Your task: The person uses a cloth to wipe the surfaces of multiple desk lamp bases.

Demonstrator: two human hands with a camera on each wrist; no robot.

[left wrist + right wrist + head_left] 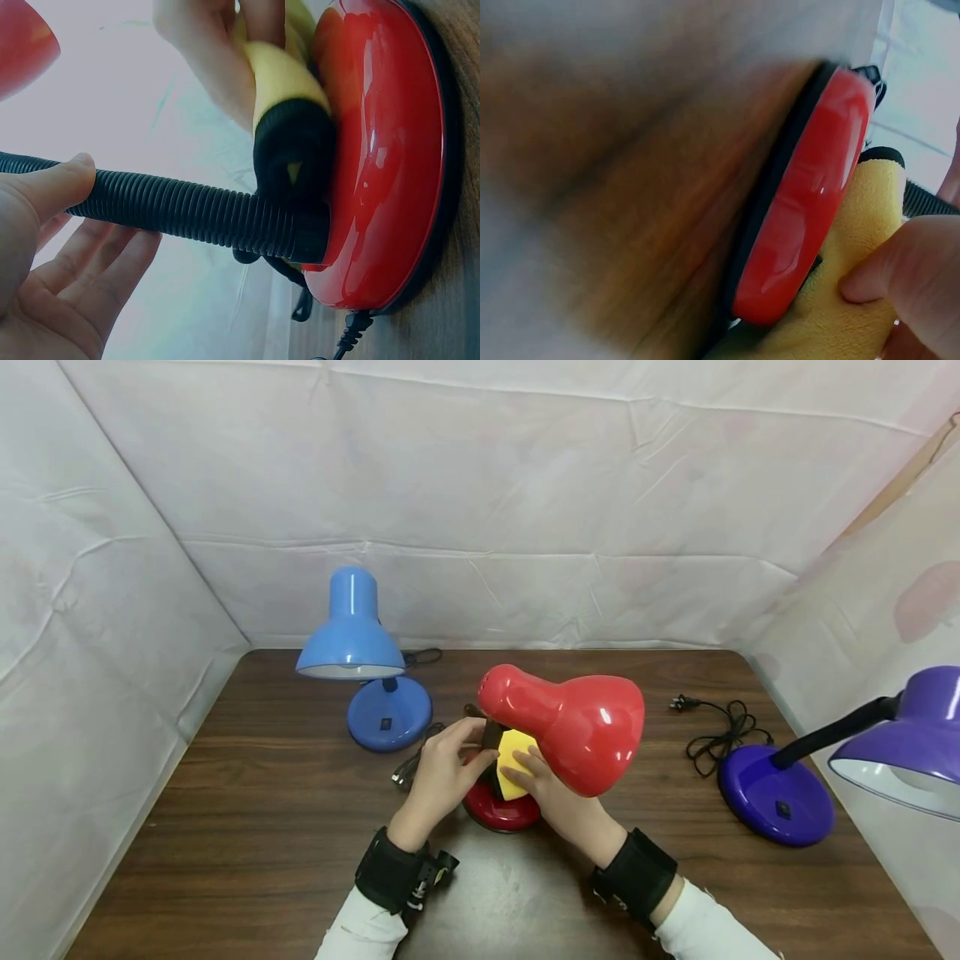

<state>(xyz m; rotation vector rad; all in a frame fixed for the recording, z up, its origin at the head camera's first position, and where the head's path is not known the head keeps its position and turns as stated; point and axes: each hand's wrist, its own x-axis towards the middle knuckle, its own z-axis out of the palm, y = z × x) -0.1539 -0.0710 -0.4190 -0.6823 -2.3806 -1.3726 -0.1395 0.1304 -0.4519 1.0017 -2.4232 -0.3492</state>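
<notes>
A red desk lamp stands mid-table, its shade [573,727] tilted over its round base [498,812]. My left hand [467,748] grips the black ribbed neck [187,206], thumb [52,184] on top and fingers beneath. My right hand [527,770] holds a yellow cloth [513,758] and presses it where the neck meets the base. In the left wrist view the black-edged cloth [289,82] lies against the red base [382,150]. In the right wrist view my thumb [907,274] pins the cloth [855,240] beside the base [802,217].
A blue lamp [352,635] stands at the back left on its base [388,714]. A purple lamp [911,735] with base [776,793] stands at the right, its black cord [720,735] coiled beside it. White sheeting walls in the wooden table [262,827] on three sides.
</notes>
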